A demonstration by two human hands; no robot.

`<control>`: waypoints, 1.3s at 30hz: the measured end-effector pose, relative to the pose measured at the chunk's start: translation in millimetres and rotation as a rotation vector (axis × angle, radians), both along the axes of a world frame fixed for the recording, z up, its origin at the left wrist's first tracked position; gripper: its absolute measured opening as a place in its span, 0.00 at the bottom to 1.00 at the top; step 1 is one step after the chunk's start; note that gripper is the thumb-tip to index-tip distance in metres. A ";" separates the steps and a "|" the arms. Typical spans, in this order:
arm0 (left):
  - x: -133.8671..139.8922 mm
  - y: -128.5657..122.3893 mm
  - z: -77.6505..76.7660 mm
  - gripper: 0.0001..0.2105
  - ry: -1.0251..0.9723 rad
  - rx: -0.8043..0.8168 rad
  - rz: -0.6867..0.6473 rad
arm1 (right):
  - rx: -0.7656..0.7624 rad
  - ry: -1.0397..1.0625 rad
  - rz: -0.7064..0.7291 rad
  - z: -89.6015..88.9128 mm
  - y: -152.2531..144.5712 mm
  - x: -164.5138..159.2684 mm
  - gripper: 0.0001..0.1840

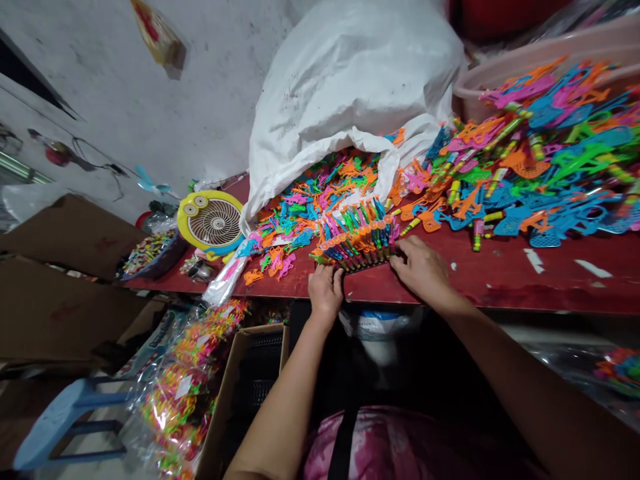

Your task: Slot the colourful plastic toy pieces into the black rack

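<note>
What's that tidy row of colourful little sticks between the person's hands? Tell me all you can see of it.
The row of toy sticks lies on the red table near its front edge. It looks like many slim plastic pieces in orange, green, blue and pink, packed side by side in a slightly curved line. The left hand presses its near left end and the right hand its right end. Behind it, loose parts spill from a white sack.

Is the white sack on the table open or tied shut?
Open. The white sack lies on the red table with its mouth gaping, and colourful plastic toy pieces spill out.
</note>
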State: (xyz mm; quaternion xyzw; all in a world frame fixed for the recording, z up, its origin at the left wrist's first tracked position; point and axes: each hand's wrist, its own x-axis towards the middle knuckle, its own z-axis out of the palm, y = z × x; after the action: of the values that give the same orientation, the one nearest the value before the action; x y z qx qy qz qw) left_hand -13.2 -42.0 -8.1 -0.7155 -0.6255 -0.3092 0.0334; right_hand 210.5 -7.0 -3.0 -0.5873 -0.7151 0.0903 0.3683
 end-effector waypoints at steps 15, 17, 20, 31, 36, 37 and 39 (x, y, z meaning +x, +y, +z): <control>5.3 -8.4 7.6 0.04 -0.264 -0.038 -0.017 | 0.048 -0.046 0.010 -0.2 -2.4 -1.9 0.05; 5.7 -16.8 8.7 0.05 -0.385 0.043 0.019 | 0.069 -0.025 0.025 -1.9 -2.0 -0.9 0.05; 2.0 -25.8 20.8 0.10 -0.430 0.258 0.120 | 0.087 -0.004 0.047 -3.5 -1.0 0.3 0.04; -39.4 14.8 82.7 0.06 -0.337 0.076 -0.328 | 0.100 0.006 0.087 -6.1 1.4 2.1 0.04; -42.9 29.6 85.8 0.06 -0.580 -0.136 -0.462 | 0.081 0.022 0.095 -4.4 0.6 2.7 0.04; -43.4 32.0 87.5 0.06 -0.600 -0.159 -0.472 | 0.072 0.022 0.096 -3.9 1.0 3.0 0.04; -45.0 37.3 92.9 0.08 -0.606 -0.196 -0.465 | 0.051 0.023 0.095 -2.7 2.5 3.6 0.05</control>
State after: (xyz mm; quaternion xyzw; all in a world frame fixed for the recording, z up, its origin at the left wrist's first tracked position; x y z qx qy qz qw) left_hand -58.2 -4.6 84.8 -0.7144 -0.4548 -0.4443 -0.2921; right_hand 214.1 -4.5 -5.7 -0.5418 -0.7400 0.0963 0.3868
